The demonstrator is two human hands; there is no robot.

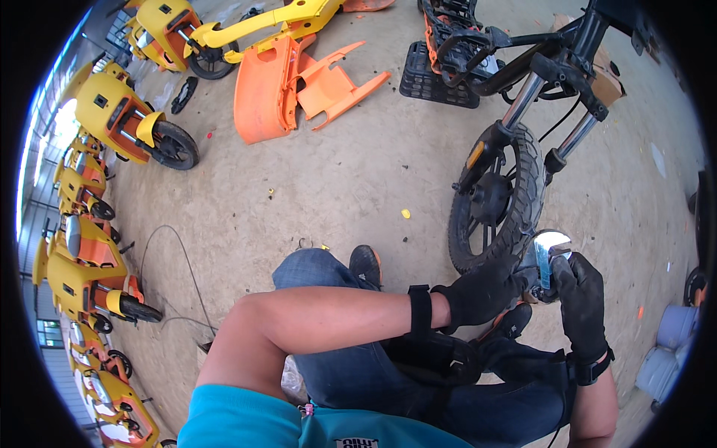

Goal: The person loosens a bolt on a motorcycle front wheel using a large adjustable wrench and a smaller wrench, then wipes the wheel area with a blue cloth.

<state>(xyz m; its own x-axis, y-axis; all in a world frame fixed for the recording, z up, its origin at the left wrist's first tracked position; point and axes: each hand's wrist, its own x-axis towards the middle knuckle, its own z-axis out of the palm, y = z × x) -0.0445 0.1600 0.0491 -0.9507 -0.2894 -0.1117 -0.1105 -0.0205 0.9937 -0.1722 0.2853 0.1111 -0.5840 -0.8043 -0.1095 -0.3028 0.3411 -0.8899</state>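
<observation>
Close to the front wheel (499, 196) of a stripped black scooter frame, a round part (544, 257) with a shiny, glass-like face is held between my hands; it resembles a headlight, but its exact kind is unclear. My left hand (484, 293), in a black glove, reaches across from the left and grips its left edge, fingertips bent against it. My right hand (581, 302), gloved too, holds it from the right, with thumb and fingers closed on its upper right side. Fingers cover part of the rim. The wheel's tyre stands just beyond my left hand.
Orange body panels (267, 89) and a long yellow panel (299, 21) lie on the concrete floor farther off. Several yellow-and-orange scooters (112, 112) line the left side. A thin cable (183, 246) curls at left. Grey tubs (659, 366) stand at the right edge.
</observation>
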